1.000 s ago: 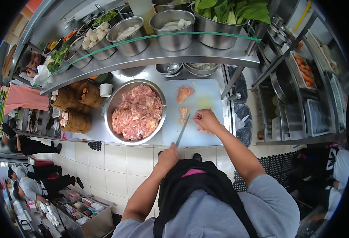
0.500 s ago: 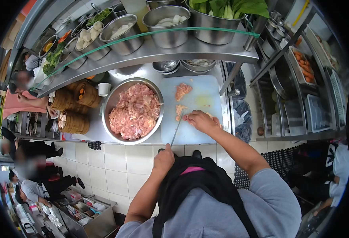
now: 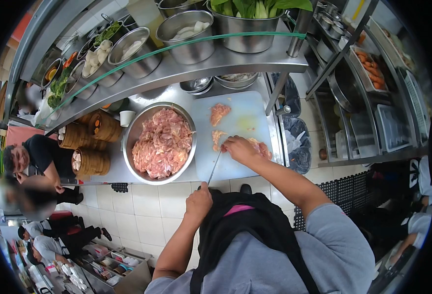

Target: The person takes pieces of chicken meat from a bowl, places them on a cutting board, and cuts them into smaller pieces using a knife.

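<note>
My left hand point(image 3: 198, 202) is closed around the handle of a knife point(image 3: 214, 166), low at the front edge of the white cutting board point(image 3: 235, 166). The narrow blade points up the board to the fingertips of my right hand point(image 3: 240, 150). That hand is closed, pinching a small bit of raw meat at the blade's tip. Under and beside its wrist lies more raw meat point(image 3: 262, 149). Two other raw pieces rest further up: a larger meat piece point(image 3: 219, 113) and a small pale scrap point(image 3: 217, 138). Left of the board, a steel bowl point(image 3: 127, 159) holds heaped raw meat point(image 3: 161, 142).
Above the counter, a steel shelf point(image 3: 191, 77) with a glass edge carries metal pots point(image 3: 191, 49) of vegetables. Bamboo steamers point(image 3: 92, 164) and a white cup point(image 3: 127, 118) stand left. A rack point(image 3: 333, 112) is at right. Other people are at left and right.
The view has shifted a little. My right hand remains at the meat and my left still grips the knife. At far left, a person in dark clothing now stands by the steamers.
</note>
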Motion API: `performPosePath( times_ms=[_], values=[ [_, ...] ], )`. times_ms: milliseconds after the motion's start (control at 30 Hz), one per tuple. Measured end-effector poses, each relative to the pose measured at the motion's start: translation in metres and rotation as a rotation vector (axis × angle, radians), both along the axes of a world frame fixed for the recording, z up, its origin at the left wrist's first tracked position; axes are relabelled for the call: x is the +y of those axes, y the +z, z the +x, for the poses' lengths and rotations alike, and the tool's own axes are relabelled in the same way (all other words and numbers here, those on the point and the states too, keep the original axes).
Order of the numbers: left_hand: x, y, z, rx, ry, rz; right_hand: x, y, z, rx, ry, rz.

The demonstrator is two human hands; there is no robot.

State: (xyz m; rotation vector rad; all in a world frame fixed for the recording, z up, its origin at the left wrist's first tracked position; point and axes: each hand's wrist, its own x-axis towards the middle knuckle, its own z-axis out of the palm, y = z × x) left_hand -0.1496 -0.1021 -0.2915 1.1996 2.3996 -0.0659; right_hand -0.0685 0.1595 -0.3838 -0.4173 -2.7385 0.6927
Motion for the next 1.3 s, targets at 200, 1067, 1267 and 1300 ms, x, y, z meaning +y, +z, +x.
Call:
performPosePath(
  times_ms=[200, 1067, 1267, 1300],
  values=[
    [0.016, -0.071, 0.002, -0.092, -0.010, 0.161, -0.003, 0.001, -0.001, -0.029, -0.004, 0.017],
    [-0.017, -0.071, 0.010, -0.151, 0.031, 0.203, 0.001, -0.003, 0.011, 0.073, 0.027, -0.106],
    [-0.005, -0.025, 0.005, -0.139, 0.001, 0.184, 0.005, 0.008, 0.020, 0.047, 0.018, -0.125],
    [0.001, -0.028, 0.005, -0.143, 0.003, 0.184, 0.007, 0.009, 0.020, 0.046, 0.087, -0.082]
  ],
)
